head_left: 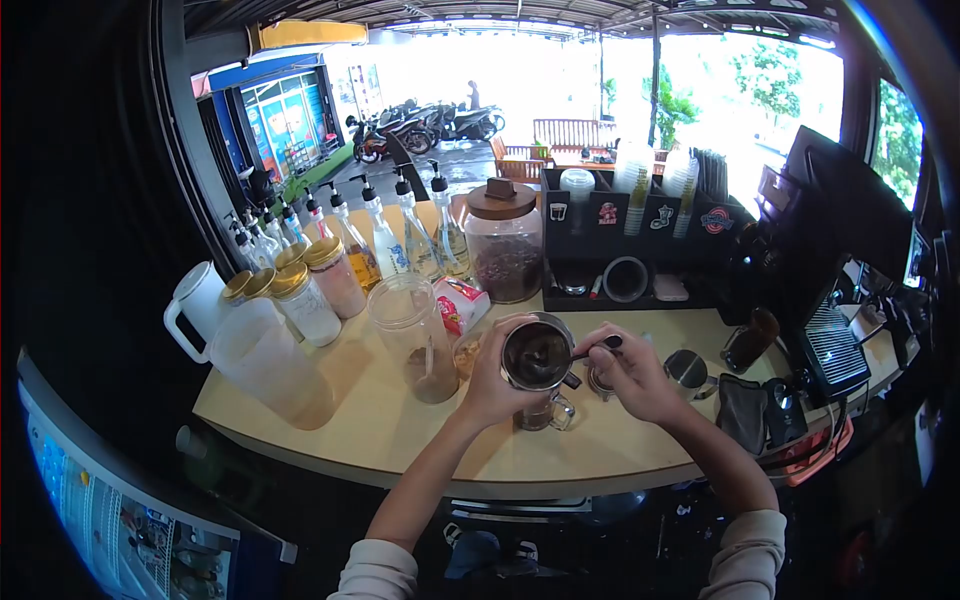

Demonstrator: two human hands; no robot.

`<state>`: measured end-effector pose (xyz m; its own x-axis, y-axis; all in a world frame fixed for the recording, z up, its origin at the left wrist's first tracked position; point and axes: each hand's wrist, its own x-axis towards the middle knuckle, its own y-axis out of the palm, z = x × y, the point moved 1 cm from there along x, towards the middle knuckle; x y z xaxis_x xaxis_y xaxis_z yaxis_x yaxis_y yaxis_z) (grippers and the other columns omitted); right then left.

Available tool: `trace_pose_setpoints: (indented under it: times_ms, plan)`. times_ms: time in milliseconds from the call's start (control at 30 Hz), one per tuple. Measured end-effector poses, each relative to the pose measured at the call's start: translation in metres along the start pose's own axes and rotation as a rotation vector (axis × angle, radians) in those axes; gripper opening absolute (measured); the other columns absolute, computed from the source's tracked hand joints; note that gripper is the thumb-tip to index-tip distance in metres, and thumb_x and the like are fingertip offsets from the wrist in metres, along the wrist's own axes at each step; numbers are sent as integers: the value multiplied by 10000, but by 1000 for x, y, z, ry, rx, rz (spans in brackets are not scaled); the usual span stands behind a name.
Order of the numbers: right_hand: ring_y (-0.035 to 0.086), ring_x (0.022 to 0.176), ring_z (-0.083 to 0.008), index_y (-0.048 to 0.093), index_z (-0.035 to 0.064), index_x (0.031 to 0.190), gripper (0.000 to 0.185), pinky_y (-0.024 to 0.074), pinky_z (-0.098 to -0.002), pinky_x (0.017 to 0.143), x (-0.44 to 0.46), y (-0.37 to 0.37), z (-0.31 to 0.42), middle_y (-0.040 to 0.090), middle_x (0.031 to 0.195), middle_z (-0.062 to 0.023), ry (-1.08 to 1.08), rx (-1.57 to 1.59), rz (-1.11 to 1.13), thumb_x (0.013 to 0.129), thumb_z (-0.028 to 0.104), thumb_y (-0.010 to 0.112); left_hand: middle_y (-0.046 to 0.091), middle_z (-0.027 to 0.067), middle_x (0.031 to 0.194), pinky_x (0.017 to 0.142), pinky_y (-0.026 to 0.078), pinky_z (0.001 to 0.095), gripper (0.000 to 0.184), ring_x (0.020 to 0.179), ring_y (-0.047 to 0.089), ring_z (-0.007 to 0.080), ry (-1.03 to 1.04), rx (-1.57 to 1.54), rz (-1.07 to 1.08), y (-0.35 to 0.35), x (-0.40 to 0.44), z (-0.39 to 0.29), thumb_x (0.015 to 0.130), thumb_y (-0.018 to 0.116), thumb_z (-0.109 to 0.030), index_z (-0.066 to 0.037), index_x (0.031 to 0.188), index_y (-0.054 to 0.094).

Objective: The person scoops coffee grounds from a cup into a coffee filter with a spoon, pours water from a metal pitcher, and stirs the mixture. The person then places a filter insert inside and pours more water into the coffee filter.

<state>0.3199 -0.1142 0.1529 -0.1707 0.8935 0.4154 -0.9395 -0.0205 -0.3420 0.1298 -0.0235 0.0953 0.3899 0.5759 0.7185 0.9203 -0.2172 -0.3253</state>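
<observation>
My left hand is wrapped round a metal cup with dark brown liquid inside. My right hand pinches the handle of a spoon, whose lower end dips into the liquid. Under the cup, partly covered by it, stands a clear glass mug; whether the two touch I cannot tell. A small glass is half hidden behind my right fingers. Left of my left hand is a tall clear jar with brown powder and a scoop in it.
Pump bottles and gold-lidded jars line the left side, near a large translucent pitcher. A wooden-lidded jar and a black cup organizer stand behind. At right are a metal pitcher and an espresso machine.
</observation>
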Motion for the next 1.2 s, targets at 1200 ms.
trace_pose_setpoints:
  times_ms: [1200]
  plan:
    - [665, 798, -190, 627, -22, 930, 109, 509, -313, 717, 18, -8, 14, 667, 860, -132, -128, -202, 117, 913, 70, 572, 506, 96, 1260, 1063, 328, 409, 836, 1210, 458, 291, -125, -62, 156, -13, 6, 5, 556, 830, -206, -118, 1298, 455]
